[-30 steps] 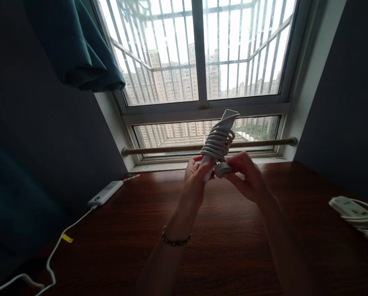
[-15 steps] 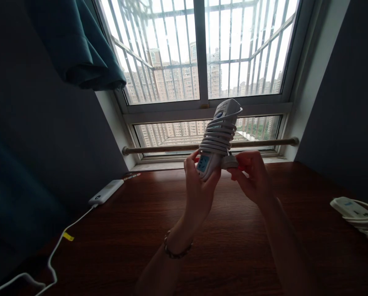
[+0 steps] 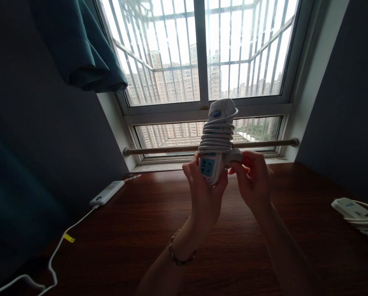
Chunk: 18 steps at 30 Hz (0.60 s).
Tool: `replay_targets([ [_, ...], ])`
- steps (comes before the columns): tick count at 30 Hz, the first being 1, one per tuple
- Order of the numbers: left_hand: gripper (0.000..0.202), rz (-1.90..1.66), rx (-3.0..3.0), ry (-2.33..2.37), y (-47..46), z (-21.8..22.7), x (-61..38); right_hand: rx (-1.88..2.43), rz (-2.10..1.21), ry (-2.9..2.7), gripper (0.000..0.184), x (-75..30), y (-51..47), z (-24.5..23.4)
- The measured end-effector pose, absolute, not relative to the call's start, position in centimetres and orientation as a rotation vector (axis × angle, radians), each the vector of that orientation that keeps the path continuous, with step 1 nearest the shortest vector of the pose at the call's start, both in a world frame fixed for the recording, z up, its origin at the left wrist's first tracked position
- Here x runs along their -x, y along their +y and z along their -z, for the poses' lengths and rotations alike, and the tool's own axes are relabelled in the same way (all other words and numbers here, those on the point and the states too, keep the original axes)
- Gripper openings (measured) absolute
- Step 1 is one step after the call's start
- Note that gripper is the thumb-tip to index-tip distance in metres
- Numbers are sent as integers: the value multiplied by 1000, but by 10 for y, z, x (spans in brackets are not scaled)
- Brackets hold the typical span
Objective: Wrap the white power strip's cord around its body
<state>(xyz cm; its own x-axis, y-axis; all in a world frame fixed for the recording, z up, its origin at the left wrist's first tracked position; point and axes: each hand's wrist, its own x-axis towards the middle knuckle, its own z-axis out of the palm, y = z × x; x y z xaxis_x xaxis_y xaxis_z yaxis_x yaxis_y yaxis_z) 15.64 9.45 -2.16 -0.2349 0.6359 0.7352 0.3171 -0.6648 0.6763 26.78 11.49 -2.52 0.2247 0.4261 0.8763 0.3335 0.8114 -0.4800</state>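
Observation:
A white power strip with blue socket faces is held up in front of the window, tilted slightly. Its white cord is wound round the middle in several tight turns. Around the strip's lower end my left hand is closed, thumb and fingers on opposite sides. On the right, the fingers of my right hand pinch the plug at the cord's end, close against the strip's side. The plug's prongs cannot be made out.
A second power strip with coiled cord lies at the table's right. On the left are a white power bank and its cable with a yellow tag. Behind the wooden table, a rail crosses the window; a blue curtain hangs upper left.
The power strip has turned, so its socket face and button show more squarely and it stands more upright. The plug has shifted slightly right and up with my right hand.

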Motion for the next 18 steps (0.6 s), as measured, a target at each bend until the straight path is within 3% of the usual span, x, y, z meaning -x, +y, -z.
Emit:
replay_targets([
  [7, 55, -1652, -1259, 856, 111, 20, -154, 613, -308, -1398, 22, -269, 118, 20],
  [11, 34, -1379, -913, 579, 120, 18, -153, 668, -235, -1457, 34, -271, 119, 19],
  [14, 17, -1245, -701, 512, 123, 13, -152, 732, -156, -1471, 32, -271, 117, 16],
  [18, 10, -1196, -467, 470, 126, 10, -152, 977, -119, -1340, 32, -281, 122, 14],
])
